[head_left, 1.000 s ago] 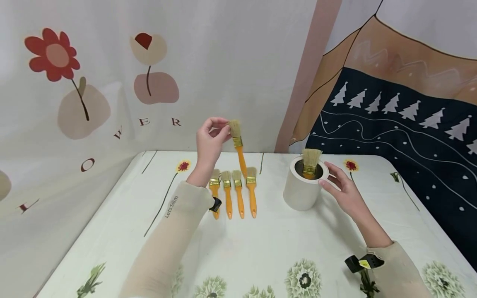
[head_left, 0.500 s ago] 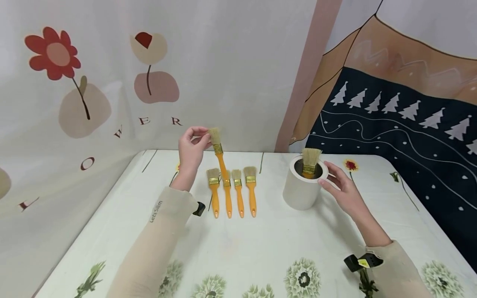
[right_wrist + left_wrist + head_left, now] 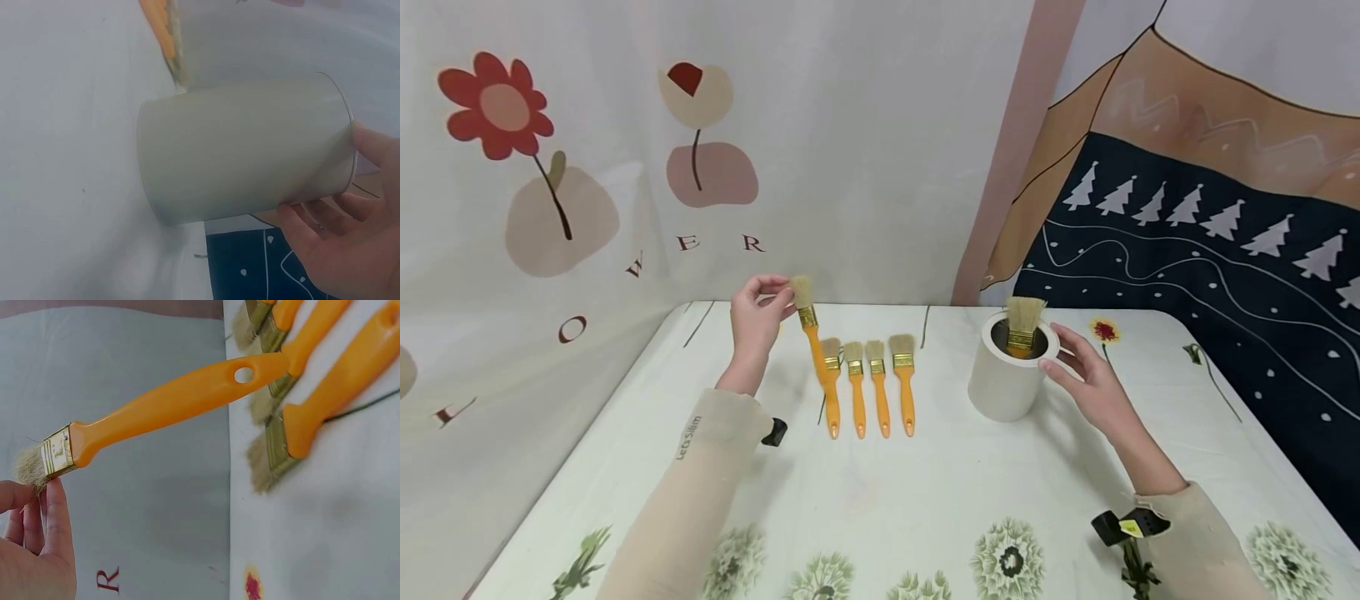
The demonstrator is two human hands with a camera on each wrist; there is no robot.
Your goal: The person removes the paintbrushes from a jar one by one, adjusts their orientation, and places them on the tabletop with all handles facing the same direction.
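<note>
My left hand (image 3: pixel 756 325) pinches a paintbrush (image 3: pixel 811 329) by its bristles, with the orange handle hanging down. In the left wrist view that paintbrush (image 3: pixel 156 409) shows a gold ferrule and a hole near the handle's end. My right hand (image 3: pixel 1093 379) grips the rim of a white cylindrical container (image 3: pixel 1006 387) standing on the table. A wide paintbrush (image 3: pixel 1022 323) stands in the container, bristles up, its handle mostly hidden. Seen from the right wrist, thumb and fingers of the right hand (image 3: pixel 350 231) hold the container's upper end (image 3: pixel 250 150).
Several orange-handled paintbrushes lie in a row on the table, bristles away from me; the leftmost brush (image 3: pixel 832 400) lies just behind the held one, the rightmost brush (image 3: pixel 906 392) nearest the container. A white flowered cloth (image 3: pixel 880 508) covers the table. Printed curtains (image 3: pixel 865 150) hang behind.
My left hand has moved left and lower with the pinched paintbrush, from above the right end of the row to its left end. The right hand stays on the container.
</note>
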